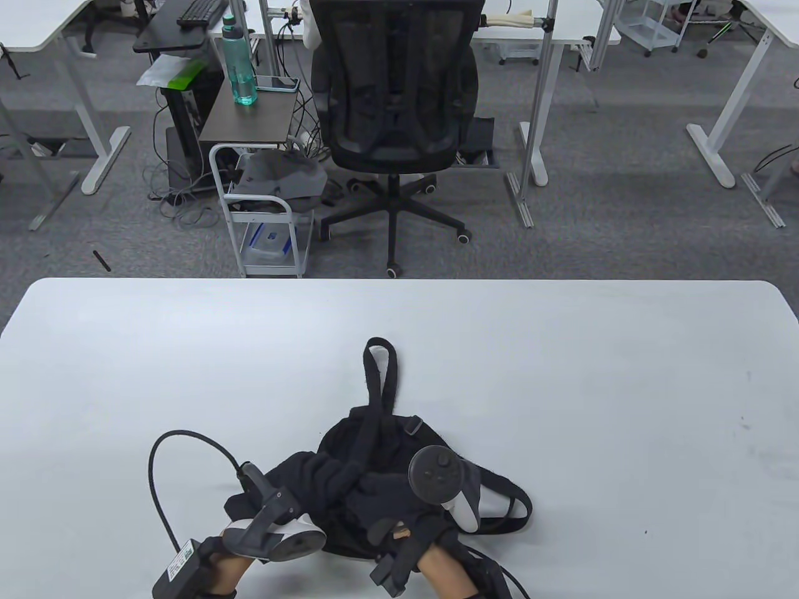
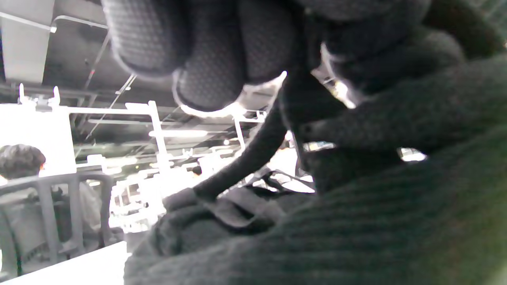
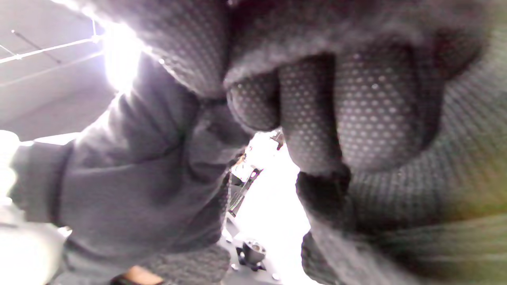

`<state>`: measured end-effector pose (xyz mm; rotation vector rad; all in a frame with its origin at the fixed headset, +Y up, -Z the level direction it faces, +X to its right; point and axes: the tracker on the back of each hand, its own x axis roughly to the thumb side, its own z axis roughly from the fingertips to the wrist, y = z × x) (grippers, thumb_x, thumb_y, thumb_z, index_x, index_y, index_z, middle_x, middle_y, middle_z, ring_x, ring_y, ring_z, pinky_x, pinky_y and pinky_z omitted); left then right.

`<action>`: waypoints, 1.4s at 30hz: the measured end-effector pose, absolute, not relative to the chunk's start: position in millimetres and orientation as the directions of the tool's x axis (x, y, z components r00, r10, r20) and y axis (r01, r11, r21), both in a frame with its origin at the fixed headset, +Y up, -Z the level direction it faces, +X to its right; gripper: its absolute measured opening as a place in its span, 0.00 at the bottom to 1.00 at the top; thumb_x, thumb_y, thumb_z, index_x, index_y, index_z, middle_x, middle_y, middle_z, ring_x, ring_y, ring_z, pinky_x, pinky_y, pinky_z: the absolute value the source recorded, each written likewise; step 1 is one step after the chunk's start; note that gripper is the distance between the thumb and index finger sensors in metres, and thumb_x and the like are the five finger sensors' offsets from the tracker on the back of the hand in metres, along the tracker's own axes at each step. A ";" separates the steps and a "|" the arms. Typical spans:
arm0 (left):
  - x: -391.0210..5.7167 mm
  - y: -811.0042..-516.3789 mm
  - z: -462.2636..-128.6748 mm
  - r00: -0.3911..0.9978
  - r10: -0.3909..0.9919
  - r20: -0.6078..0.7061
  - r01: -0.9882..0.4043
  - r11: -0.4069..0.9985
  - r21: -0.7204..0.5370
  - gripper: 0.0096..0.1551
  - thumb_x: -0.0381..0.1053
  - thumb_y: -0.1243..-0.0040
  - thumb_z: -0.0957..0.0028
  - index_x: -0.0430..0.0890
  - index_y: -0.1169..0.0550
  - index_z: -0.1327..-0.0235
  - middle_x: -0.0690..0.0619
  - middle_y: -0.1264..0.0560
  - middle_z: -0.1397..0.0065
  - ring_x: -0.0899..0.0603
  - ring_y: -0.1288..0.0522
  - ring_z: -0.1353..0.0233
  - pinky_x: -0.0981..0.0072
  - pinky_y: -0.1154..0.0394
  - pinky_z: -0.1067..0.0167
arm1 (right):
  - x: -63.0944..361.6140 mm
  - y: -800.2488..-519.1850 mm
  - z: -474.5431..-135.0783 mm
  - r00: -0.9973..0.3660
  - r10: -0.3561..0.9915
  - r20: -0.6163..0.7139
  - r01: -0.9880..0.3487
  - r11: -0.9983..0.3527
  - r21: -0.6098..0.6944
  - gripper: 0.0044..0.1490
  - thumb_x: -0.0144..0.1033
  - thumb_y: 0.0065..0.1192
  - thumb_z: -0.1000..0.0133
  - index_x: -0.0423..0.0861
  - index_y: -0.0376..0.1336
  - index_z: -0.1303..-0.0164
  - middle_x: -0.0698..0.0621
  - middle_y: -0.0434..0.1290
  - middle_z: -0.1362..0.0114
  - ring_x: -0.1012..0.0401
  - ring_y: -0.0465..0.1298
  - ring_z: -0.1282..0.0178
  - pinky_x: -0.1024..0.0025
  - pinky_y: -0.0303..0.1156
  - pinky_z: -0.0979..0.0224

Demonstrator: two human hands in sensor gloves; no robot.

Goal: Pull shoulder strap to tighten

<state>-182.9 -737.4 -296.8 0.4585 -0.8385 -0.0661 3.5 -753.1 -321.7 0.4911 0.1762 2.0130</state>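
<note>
A black backpack (image 1: pixel 374 437) lies on the white table (image 1: pixel 562 387) near the front edge, its top handle loop (image 1: pixel 382 368) pointing away. A shoulder strap loop (image 1: pixel 509 499) lies out to the bag's right. My left hand (image 1: pixel 306 477) rests on the bag's left side. In the left wrist view its fingers (image 2: pixel 206 55) are curled at the top, and a dark strap (image 2: pixel 253 150) runs taut from them down to a buckle (image 2: pixel 229 215). My right hand (image 1: pixel 390 493) is on the bag's middle. In the right wrist view its fingers (image 3: pixel 317 114) are curled around dark fabric (image 3: pixel 130 170).
A black cable (image 1: pixel 159 455) loops from my left wrist over the table's left part. Beyond the far edge stand an office chair (image 1: pixel 393 93) and a small white cart (image 1: pixel 268 212).
</note>
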 end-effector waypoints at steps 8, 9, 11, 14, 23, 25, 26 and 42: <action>-207.6 -749.3 -320.7 0.740 -0.225 0.634 -0.065 0.914 0.400 0.39 0.56 0.55 0.63 0.59 0.38 0.31 0.60 0.20 0.45 0.50 0.18 0.42 0.59 0.21 0.40 | 0.8 -754.0 -322.4 -0.439 0.859 0.262 -0.782 -0.509 0.359 0.23 0.39 0.69 0.49 0.34 0.81 0.65 0.38 0.89 0.62 0.47 0.88 0.69 0.46 0.77 0.46; -209.1 -749.7 -321.3 0.744 -0.227 0.629 -0.061 0.914 0.401 0.39 0.56 0.55 0.63 0.59 0.37 0.31 0.60 0.20 0.45 0.50 0.18 0.42 0.59 0.21 0.40 | 0.5 -754.6 -323.0 -0.434 0.864 0.257 -0.779 -0.503 0.375 0.23 0.40 0.70 0.49 0.34 0.82 0.66 0.38 0.89 0.62 0.46 0.88 0.69 0.46 0.78 0.46; -206.5 -747.3 -315.3 0.732 -0.247 0.636 -0.056 0.908 0.416 0.39 0.56 0.53 0.63 0.57 0.37 0.31 0.60 0.19 0.45 0.50 0.17 0.42 0.59 0.21 0.41 | 1.4 -756.1 -324.1 -0.428 0.873 0.234 -0.764 -0.488 0.421 0.22 0.40 0.71 0.49 0.35 0.82 0.67 0.39 0.90 0.62 0.46 0.88 0.69 0.46 0.77 0.46; -195.8 -737.6 -301.9 0.705 -0.364 0.609 -0.010 0.853 0.521 0.38 0.56 0.52 0.62 0.56 0.36 0.31 0.60 0.19 0.46 0.50 0.17 0.43 0.60 0.20 0.42 | 6.2 -759.5 -325.3 -0.411 0.892 0.186 -0.768 -0.449 0.456 0.24 0.42 0.71 0.49 0.36 0.81 0.61 0.37 0.88 0.56 0.44 0.87 0.63 0.43 0.75 0.43; -176.9 -737.9 -290.2 0.656 -0.329 0.680 -0.070 0.869 0.489 0.38 0.56 0.52 0.62 0.55 0.36 0.32 0.60 0.18 0.47 0.50 0.16 0.44 0.60 0.19 0.42 | 4.8 -756.0 -322.0 -0.422 0.877 0.230 -0.802 -0.479 0.357 0.26 0.42 0.68 0.48 0.33 0.80 0.62 0.37 0.88 0.60 0.46 0.88 0.67 0.45 0.76 0.44; -180.9 -739.8 -295.0 0.663 -0.291 0.690 -0.093 0.883 0.461 0.39 0.56 0.54 0.63 0.56 0.36 0.31 0.60 0.19 0.46 0.50 0.17 0.43 0.60 0.20 0.42 | 3.5 -754.4 -321.6 -0.419 0.878 0.231 -0.804 -0.477 0.355 0.25 0.41 0.68 0.48 0.32 0.81 0.64 0.37 0.89 0.61 0.46 0.88 0.68 0.46 0.77 0.45; -183.0 -740.7 -298.1 0.665 -0.279 0.693 -0.101 0.885 0.454 0.39 0.56 0.55 0.63 0.57 0.36 0.31 0.60 0.19 0.46 0.51 0.17 0.43 0.60 0.20 0.41 | 2.9 -754.1 -321.5 -0.424 0.875 0.235 -0.802 -0.483 0.352 0.25 0.41 0.68 0.48 0.32 0.81 0.64 0.37 0.89 0.62 0.46 0.88 0.69 0.46 0.77 0.45; -199.1 -744.9 -308.8 0.717 -0.310 0.624 -0.043 0.874 0.484 0.38 0.56 0.50 0.61 0.57 0.35 0.31 0.60 0.18 0.47 0.50 0.16 0.43 0.60 0.20 0.42 | 6.2 -758.2 -325.4 -0.460 0.869 0.184 -0.758 -0.492 0.428 0.34 0.48 0.72 0.49 0.31 0.78 0.52 0.33 0.86 0.51 0.41 0.86 0.59 0.41 0.72 0.40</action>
